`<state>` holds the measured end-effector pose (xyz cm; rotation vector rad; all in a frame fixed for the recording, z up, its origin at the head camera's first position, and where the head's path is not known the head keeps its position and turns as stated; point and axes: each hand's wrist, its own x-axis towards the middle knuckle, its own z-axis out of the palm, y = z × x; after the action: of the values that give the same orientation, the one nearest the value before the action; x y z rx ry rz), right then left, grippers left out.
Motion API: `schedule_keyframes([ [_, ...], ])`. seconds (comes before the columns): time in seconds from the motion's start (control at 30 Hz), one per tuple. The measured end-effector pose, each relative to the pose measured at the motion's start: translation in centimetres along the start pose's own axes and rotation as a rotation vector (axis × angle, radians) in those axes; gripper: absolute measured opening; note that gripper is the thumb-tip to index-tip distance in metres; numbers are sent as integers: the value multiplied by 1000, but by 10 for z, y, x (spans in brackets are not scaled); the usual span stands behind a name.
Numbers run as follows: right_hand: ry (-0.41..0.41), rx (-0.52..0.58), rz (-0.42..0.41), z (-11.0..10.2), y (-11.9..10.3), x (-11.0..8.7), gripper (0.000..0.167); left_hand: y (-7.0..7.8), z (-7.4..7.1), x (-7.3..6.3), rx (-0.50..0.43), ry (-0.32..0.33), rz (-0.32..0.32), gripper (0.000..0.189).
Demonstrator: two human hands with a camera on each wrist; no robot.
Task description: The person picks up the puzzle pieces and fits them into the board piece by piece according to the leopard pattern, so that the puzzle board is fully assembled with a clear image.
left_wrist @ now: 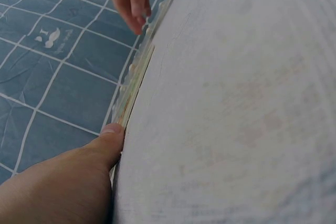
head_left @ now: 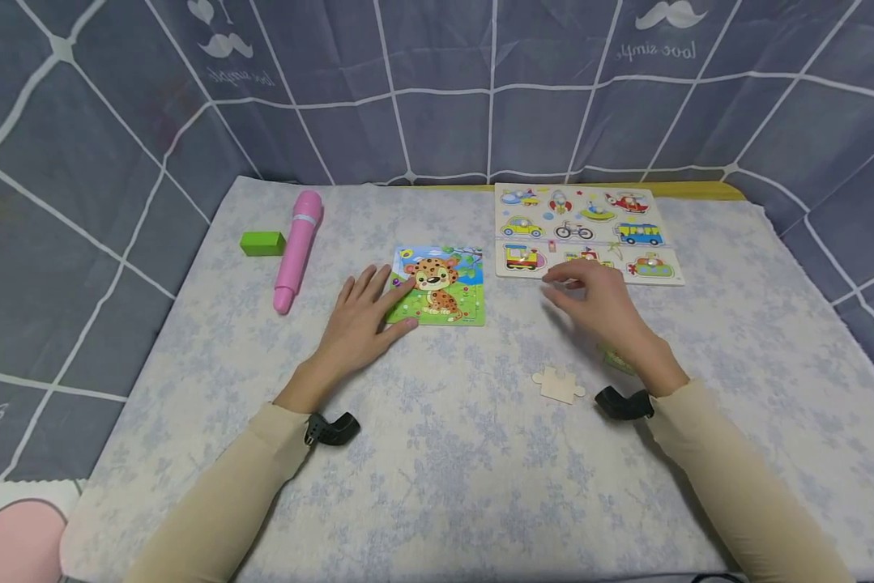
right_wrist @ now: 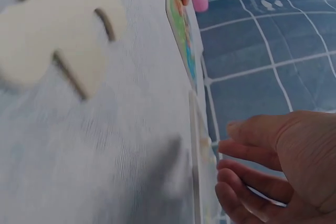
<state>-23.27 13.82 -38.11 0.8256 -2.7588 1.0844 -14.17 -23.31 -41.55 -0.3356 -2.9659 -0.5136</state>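
My left hand [head_left: 360, 320] rests with spread fingers on the left side of a square leopard jigsaw puzzle [head_left: 451, 283]. In the left wrist view the thumb [left_wrist: 107, 145] touches the puzzle's edge. My right hand [head_left: 600, 306], fingers loosely bent, hovers by the front edge of a wooden peg puzzle board [head_left: 551, 229] with vehicle shapes. Nothing shows between its fingers in the right wrist view [right_wrist: 262, 166]. A plain wooden jigsaw piece [head_left: 559, 385] lies nearer the front. Beneath the right wrist, a green piece [head_left: 617, 361] is partly hidden.
On the left of the cloth-covered table [head_left: 437, 486] lies a pink pen-shaped object [head_left: 298, 253], with a green block [head_left: 262, 244] beside it. Grey checked fabric [head_left: 444, 89] rises behind the table. A pink and white item [head_left: 17, 538] sits at the lower left corner.
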Motion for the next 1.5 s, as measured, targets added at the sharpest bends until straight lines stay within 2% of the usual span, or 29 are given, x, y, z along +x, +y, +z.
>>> schedule_keyframes([
  [0.2,9,9,66,-24,15,-29,21,1,2,1,-2,-6,3,69],
  [0.37,-12,-21,159,-42,26,-45,24,1,1,2,-3,-18,-4,70],
  [0.47,-32,-50,178,-49,31,-52,26,1,0,2,-8,-28,-13,70],
  [0.73,-139,-72,209,-59,41,-67,30,0,0,0,-3,-19,-21,70],
  [0.9,-229,-89,225,-66,42,-76,40,0,1,1,-6,-24,-11,70],
  [1.17,-314,-90,164,-65,39,-79,44,0,-1,3,-3,-16,-7,71],
  [1.5,-277,-20,58,-60,47,-84,41,0,0,3,-2,-23,-7,70],
])
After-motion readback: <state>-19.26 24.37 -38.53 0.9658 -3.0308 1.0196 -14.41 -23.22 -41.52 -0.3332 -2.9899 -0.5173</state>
